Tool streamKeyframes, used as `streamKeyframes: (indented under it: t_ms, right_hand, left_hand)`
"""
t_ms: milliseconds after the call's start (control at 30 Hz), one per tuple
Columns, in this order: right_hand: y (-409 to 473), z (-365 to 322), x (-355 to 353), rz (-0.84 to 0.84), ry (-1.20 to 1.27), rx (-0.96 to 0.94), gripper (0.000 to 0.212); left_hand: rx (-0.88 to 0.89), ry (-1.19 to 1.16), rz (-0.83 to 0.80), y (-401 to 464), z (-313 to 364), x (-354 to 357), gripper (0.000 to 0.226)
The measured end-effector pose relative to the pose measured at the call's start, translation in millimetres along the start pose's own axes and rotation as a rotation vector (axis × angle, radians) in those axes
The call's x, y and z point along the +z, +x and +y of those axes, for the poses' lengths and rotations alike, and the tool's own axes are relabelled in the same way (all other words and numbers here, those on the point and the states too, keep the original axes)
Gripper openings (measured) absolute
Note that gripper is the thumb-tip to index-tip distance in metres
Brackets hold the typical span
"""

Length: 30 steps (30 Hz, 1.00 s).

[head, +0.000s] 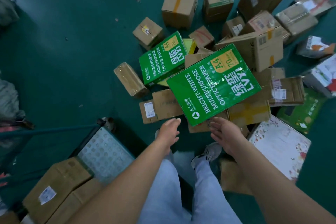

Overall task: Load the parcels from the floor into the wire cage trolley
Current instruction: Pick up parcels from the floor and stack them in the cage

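You stand over the heap of parcels on the green floor (63,60), and both your hands reach toward the nearest one. Your left hand (168,131) and your right hand (224,132) are apart, with fingers relaxed and straight, and they hold nothing. Between and just beyond them lies the large green paper box (213,84), tilted on top of brown cartons; its near corner is close to your right fingertips, but I cannot tell if they touch it. A second green paper box (161,58) lies behind it, partly covered.

The trolley (105,151) is at your lower left. Its perforated metal base shows, and two brown cartons (58,183) already sit on it, so the loading is begun but most parcels are yet on the floor.

The step in hand seems to be the reach for the next pick. A box of office paper is probably heavy, so the next move calls for one hand on each long side, low under the edges, before you lift and turn left to the trolley. Mind that the cartons beneath may slide.
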State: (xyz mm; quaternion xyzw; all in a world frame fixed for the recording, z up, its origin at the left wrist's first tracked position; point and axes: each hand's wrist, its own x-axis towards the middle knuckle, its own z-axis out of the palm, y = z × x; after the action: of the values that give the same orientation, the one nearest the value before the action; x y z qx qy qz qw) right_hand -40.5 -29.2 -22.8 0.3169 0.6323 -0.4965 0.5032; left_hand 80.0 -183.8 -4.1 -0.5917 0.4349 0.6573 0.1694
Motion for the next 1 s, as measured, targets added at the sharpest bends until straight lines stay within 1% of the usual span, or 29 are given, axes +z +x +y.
streamKeyframes:
  t_ms: [167, 367, 600, 700, 833, 1000]
  right_hand:
    - [-1, -13, 46, 0.012, 0.059, -0.038, 0.039]
    - [-3, -32, 85, 0.016, 0.128, -0.087, 0.040]
    - [-25, -56, 95, 0.064, 0.195, -0.153, 0.036]
    - [-41, -71, 95, 0.087, 0.213, -0.192, 0.035]
    - [-65, -84, 106, 0.083, 0.199, -0.235, 0.037]
    - [-88, -106, 158, 0.045, 0.145, -0.259, 0.037]
  left_hand:
    - [0.039, 0.066, -0.062, 15, 33, -23, 0.049]
    - [0.123, 0.166, -0.077, 27, 79, -36, 0.046]
    - [0.182, 0.226, -0.140, 15, 115, -42, 0.043]
    - [0.204, 0.254, -0.180, 5, 130, -37, 0.046]
    - [0.231, 0.264, -0.223, -11, 145, -42, 0.045]
    - [0.263, 0.200, -0.202, -29, 172, -88, 0.040]
